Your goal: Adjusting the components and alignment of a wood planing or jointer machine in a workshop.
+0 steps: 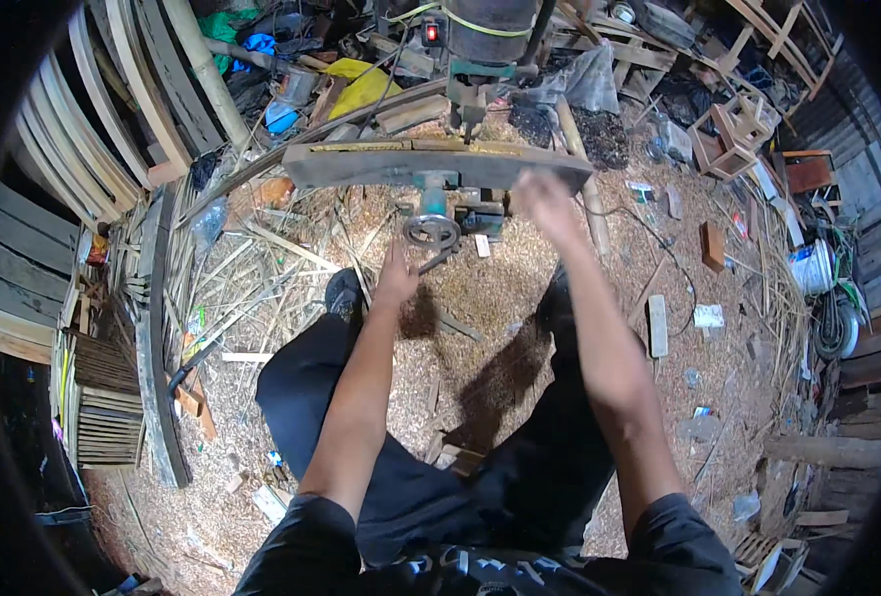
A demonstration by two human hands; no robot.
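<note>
Ahead, a long curved dark wooden plank [431,164] lies across the drill press's surface, its top edge pale with sawdust, under the dark cylindrical machine head [485,35]. The right hand [545,204], blurred, touches its near edge; its grip cannot be told. The left hand [397,276], loosely open, holds nothing just beside the round metal handwheel [432,231].

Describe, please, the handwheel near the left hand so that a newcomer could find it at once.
Start at the drill press at the top centre and drop to the long curved plank lying across its table. Just beneath the plank's middle hangs the handwheel, right above the left hand. It is the only round, spoked metal ring there, on a teal casting, amid straight sticks and shavings.
</note>
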